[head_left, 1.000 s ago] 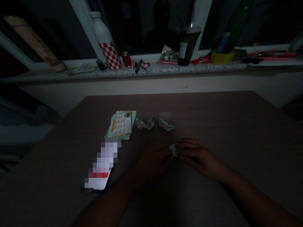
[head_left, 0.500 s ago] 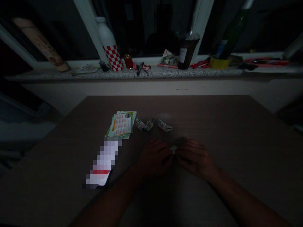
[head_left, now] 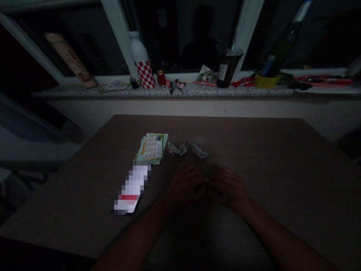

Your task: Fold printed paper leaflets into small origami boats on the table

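My left hand (head_left: pixel 188 183) and my right hand (head_left: pixel 226 187) meet above the middle of the table, fingers closed and fingertips almost together. Pinched between them is a small folded piece of paper (head_left: pixel 207 180); only a pale sliver shows, the fingers hiding the rest. Just beyond my hands sit folded paper boats: one boat shape with two raised ends (head_left: pixel 177 149) on the left, and a narrower paper boat (head_left: pixel 200 151) to its right. A stack of printed paper sheets (head_left: pixel 152 146) lies left of these. The light is dim, so finger detail is faint.
A phone (head_left: pixel 132 188) with a lit, blurred screen lies on the brown table (head_left: pixel 267 150) left of my hands. Along the granite windowsill (head_left: pixel 188 89) stand a checkered white bottle (head_left: pixel 143 64), a dark cup (head_left: pixel 226 71), a green bottle (head_left: pixel 284 45) and small items.
The view has shifted, so the scene sits slightly further right. Less of the paper shows between my fingers, and my hands have drawn slightly closer together.
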Available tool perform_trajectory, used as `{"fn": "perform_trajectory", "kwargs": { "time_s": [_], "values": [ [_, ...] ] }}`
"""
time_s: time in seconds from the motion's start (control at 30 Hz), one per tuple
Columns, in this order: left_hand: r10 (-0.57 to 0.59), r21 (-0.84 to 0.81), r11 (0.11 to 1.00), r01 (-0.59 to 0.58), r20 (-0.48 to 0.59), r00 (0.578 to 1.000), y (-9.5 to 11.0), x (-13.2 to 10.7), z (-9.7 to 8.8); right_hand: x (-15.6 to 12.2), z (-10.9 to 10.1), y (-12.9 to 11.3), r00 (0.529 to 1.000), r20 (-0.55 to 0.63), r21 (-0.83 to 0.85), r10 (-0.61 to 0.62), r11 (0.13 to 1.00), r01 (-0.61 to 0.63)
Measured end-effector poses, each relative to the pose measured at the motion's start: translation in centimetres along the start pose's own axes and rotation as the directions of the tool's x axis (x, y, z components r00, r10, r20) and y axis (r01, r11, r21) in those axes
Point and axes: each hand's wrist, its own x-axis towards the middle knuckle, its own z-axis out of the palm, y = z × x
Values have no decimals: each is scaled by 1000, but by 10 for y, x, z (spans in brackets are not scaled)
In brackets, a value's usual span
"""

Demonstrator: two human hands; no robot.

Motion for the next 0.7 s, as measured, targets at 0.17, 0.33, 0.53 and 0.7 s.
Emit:
{"fn": "perform_trajectory", "kwargs": {
  "time_s": [0.17,0.33,0.53,0.7],
  "values": [
    [-27,7,1000,27,-57,998,-5,-2,-2,0,1,-1,997,-81,21,-14,1000,16],
    [-66,43,996,74,-168,983,-22,-10,-6,1,-1,0,986,-164,35,-6,999,11],
    [-189,61,976,211,-252,949,-32,-18,-24,0,-11,5,974,-221,61,54,997,-42],
    [-79,-29,997,74,-208,975,-13,-6,-17,1,-7,8,981,-182,100,73,993,-56]
  ]
}}
